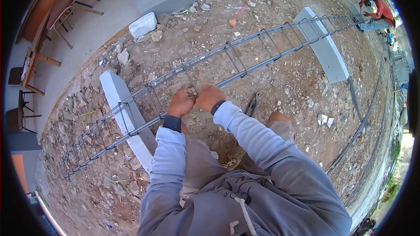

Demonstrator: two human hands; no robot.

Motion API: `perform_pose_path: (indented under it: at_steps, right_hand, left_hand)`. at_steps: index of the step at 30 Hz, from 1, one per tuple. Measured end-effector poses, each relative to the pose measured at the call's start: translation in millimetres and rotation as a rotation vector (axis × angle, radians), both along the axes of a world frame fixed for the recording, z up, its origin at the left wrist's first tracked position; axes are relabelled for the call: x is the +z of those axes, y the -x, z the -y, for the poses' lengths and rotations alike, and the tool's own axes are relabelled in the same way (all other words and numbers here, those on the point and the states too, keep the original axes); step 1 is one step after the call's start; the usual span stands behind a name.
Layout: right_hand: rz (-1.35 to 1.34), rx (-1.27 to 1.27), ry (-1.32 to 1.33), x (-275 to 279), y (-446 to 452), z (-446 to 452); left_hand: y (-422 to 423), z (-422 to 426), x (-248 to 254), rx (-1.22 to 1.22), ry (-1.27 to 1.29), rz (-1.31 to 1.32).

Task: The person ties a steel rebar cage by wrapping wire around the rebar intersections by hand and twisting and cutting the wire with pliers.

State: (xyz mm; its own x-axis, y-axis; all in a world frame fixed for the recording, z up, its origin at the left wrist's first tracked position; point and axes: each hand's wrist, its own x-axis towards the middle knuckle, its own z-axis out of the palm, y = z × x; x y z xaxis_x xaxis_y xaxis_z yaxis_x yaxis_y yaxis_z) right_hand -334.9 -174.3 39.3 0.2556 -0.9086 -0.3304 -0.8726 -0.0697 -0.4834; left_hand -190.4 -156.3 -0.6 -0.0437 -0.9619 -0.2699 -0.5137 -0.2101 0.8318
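A long rebar cage (245, 73) of steel bars and square stirrups runs diagonally in front of me. My left hand (182, 101) is closed at the near lower bar, its fingers pinched beside a stirrup (190, 78). Right beside it, my right hand (210, 97) is curled shut over the same bar, knuckles up. The two hands nearly touch. Whether a thin wire lies between the fingers is hidden. Pliers (252, 104) with dark handles lie on the dirt just right of my right forearm.
The cage rests across two concrete blocks, one at left (114, 88) and one at right (321, 46). At the far right end a person (379, 13) in red crouches by the cage. Rubble and a white stone (143, 25) lie beyond. Chairs (65, 15) stand upper left.
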Motion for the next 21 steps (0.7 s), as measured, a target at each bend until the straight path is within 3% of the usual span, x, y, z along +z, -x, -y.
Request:
perform_pose_path:
  at_steps: [4,9,14,16,21]
  right_hand:
    - [0.028,-0.103,-0.025,4,-1,-14]
    - [0.044,-0.097,-0.015,-17,0,-10]
    - [0.069,-0.097,0.148,-49,0,-10]
    - [0.048,-0.087,0.115,-30,0,-12]
    - [0.015,0.025,0.161,-35,1,-10]
  left_hand:
    - [-1,5,-3,0.081,-0.014,-0.2]
    - [-6,17,-25,0.088,-0.022,-0.178]
    - [-6,16,-14,0.084,-0.015,-0.064]
    - [-6,16,-7,0.081,-0.017,-0.056]
    - [-9,21,-10,0.136,-0.11,-0.266]
